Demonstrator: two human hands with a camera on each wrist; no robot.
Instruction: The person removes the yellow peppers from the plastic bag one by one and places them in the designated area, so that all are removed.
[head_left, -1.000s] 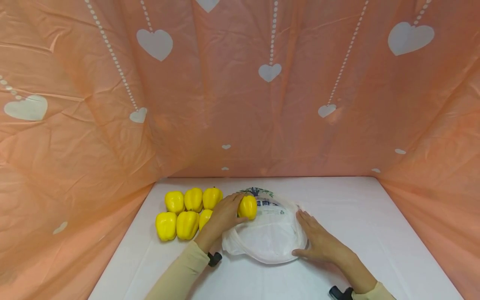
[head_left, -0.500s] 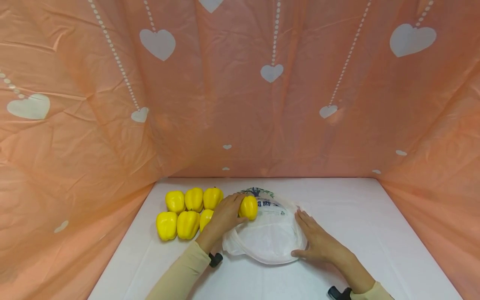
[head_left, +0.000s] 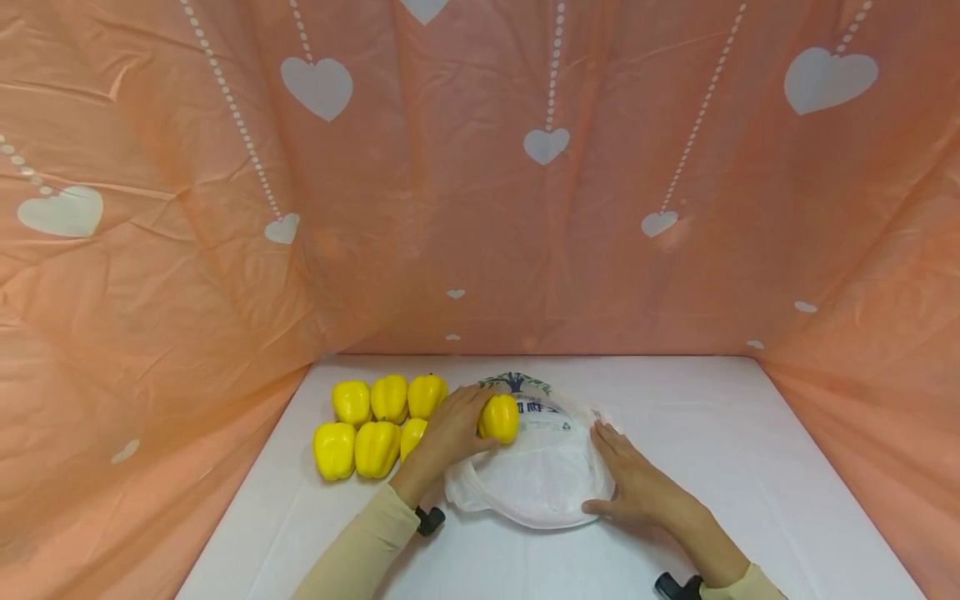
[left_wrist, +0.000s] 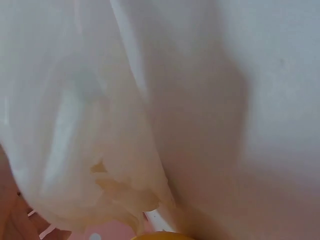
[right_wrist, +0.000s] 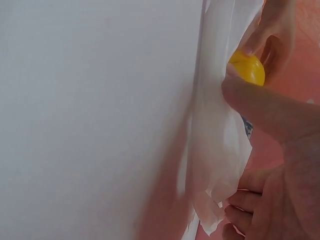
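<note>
My left hand (head_left: 448,425) grips a yellow bell pepper (head_left: 498,418), fingers behind it and thumb at its near side, over the left part of a white plastic bag (head_left: 536,492). The bag's round mouth faces up, and dark printing shows on its far side. Along the bag's right rim lies my right hand (head_left: 641,479), fingers straight and thumb spread toward the near rim. In the right wrist view the thumb (right_wrist: 265,105) overlaps the bag's side (right_wrist: 217,130), with the pepper (right_wrist: 248,68) beyond. The left wrist view holds mostly bag film (left_wrist: 75,115); the left fingers are hidden there.
Several more yellow bell peppers (head_left: 334,451) stand in two rows left of the bag, one partly hidden by the left hand. White cloth covers the table (head_left: 712,417). An orange curtain (head_left: 480,208) with pale hearts surrounds the back and sides.
The pepper in my left hand has tipped slightly and shifted a touch toward the near right. The right hand, the bag and the other peppers stay essentially in place.
</note>
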